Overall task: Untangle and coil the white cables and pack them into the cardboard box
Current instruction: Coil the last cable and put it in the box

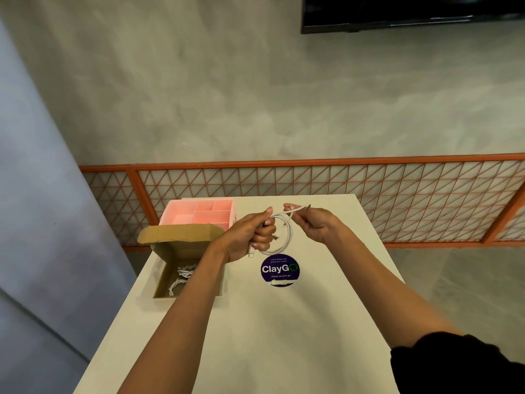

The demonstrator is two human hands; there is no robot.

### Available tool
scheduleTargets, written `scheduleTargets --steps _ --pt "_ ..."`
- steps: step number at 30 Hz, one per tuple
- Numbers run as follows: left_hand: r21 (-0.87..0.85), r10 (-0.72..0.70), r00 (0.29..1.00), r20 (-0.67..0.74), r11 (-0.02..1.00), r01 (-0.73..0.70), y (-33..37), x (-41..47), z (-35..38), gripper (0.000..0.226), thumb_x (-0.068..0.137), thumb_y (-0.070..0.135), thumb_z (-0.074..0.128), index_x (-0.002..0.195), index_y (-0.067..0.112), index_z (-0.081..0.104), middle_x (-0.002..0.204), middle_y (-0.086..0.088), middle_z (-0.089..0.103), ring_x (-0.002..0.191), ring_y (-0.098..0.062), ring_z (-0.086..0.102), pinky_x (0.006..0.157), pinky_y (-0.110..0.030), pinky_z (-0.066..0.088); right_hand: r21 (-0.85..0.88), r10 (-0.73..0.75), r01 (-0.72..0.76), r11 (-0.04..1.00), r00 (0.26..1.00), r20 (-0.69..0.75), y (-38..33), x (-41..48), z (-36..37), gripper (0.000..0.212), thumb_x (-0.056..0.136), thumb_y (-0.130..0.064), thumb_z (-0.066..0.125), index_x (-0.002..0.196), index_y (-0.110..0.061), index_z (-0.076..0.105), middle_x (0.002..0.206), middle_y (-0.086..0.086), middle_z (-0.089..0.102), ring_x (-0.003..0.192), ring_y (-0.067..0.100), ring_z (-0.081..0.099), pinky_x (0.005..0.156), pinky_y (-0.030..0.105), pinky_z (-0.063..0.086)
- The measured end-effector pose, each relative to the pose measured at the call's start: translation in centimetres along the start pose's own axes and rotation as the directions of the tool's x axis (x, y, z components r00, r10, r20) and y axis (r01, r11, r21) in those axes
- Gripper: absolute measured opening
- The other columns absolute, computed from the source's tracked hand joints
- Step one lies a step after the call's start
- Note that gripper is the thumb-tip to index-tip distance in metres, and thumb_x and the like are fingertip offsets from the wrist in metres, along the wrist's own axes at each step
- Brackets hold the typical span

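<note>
Head view: the left hand (252, 234) clamps its fingers on 1 white cable coil (288, 240) above the worktop (284, 322), while the right hand (315, 224) pinches its free end just to the right. The cardboard box (176, 234) lies left and near, closest to the left hand.
</note>
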State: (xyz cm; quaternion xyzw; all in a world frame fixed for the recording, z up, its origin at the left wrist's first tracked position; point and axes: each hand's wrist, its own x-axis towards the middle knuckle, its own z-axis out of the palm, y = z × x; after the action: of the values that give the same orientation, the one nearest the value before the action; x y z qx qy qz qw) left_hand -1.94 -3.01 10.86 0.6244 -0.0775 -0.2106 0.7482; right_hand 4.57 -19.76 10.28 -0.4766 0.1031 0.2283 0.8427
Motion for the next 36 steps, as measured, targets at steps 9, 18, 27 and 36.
scheduleTargets --steps 9,18,27,36 --pt "0.114 0.118 0.964 -0.236 0.989 -0.093 -1.4 1.2 -1.1 0.038 0.102 0.034 0.037 0.067 0.018 0.030 0.054 0.009 0.021 0.043 -0.004 0.019 0.040 -0.015 0.024 -0.629 0.059 0.039 0.777 0.989 0.134 1.3 -2.0 1.1 0.024 0.100 -0.011 0.040 0.096 -0.011 0.063 0.088 0.002 0.069 0.080 0.011 0.061 0.072 0.023 0.044" --pt "0.110 0.144 0.939 -0.312 0.987 -0.115 -2.3 1.6 -1.2 0.037 0.102 0.034 0.037 0.069 0.018 0.032 0.054 0.009 0.021 0.048 -0.006 0.019 0.042 -0.017 0.022 -0.755 -0.035 0.193 0.626 0.975 0.220 1.7 -1.8 1.1 0.021 0.091 -0.014 0.062 0.102 0.004 0.063 0.084 0.011 0.063 0.079 0.021 0.063 0.075 0.031 0.057" --pt "0.164 0.189 0.899 -0.395 0.977 -0.133 -2.4 1.7 -1.2 0.036 0.101 0.037 0.038 0.070 0.018 0.033 0.056 0.008 0.019 0.048 -0.007 0.019 0.044 -0.018 0.020 -0.975 -0.440 0.190 0.118 0.890 0.120 2.1 -2.1 3.3 0.028 0.084 -0.029 0.071 0.072 -0.008 0.058 0.091 0.016 0.066 0.080 0.029 0.065 0.073 0.040 0.056" --pt "0.244 0.246 0.857 -0.453 0.959 -0.147 -2.2 1.9 -1.4 0.035 0.101 0.035 0.040 0.071 0.017 0.038 0.056 0.008 0.027 0.048 -0.007 0.025 0.046 -0.021 0.022 -0.933 -0.129 0.155 0.325 0.985 0.119 1.5 -3.2 4.5 0.028 0.099 -0.011 0.043 0.116 0.001 0.062 0.070 0.006 0.059 0.056 0.014 0.055 0.050 0.020 0.046"
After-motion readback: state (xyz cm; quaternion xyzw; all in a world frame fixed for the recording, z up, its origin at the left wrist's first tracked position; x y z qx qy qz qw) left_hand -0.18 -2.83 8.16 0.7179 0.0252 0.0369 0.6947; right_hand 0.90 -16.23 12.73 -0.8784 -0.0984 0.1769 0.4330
